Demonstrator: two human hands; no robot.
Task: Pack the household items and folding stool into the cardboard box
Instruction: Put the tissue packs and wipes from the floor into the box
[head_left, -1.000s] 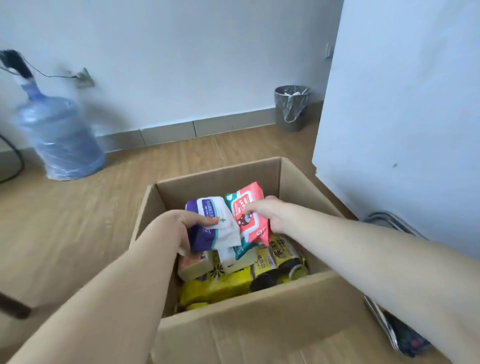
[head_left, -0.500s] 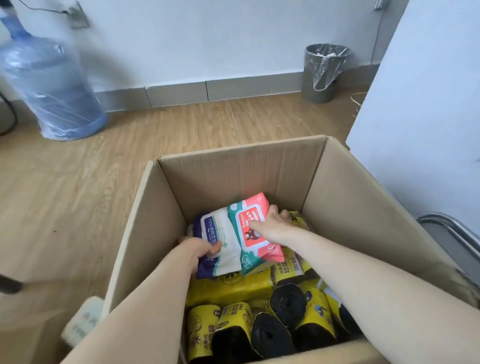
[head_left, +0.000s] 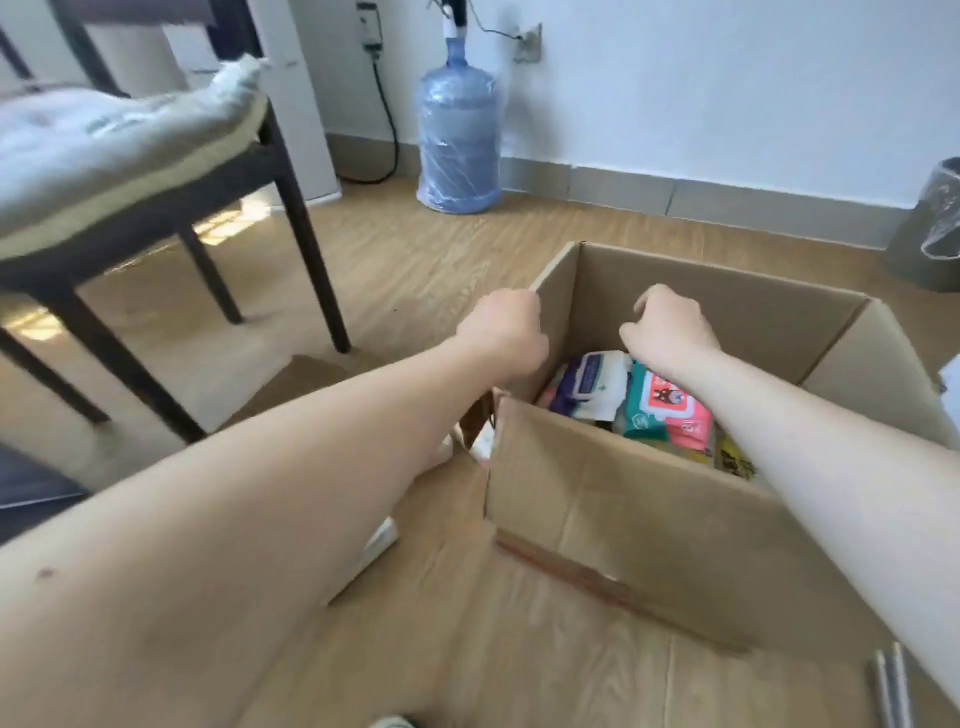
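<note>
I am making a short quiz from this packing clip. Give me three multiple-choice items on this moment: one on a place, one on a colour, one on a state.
1. Where does the big blue plastic water bottle stand?
A. inside the box
B. on the floor against the white wall
C. on the chair

2. What colours show on the wipes pack with the cartoon animal?
A. teal and red
B. black and gold
C. all white

3. What state is the brown cardboard box in?
A. taped shut
B. flattened
C. open at the top, with packs inside

Answers: 1 B, it stands at the skirting board beside a wall socket. 2 A, a red label sits on a teal wrapper. 3 C, its flaps are open and the right hand is over its contents, while the left hand is at its left wall.
</note>
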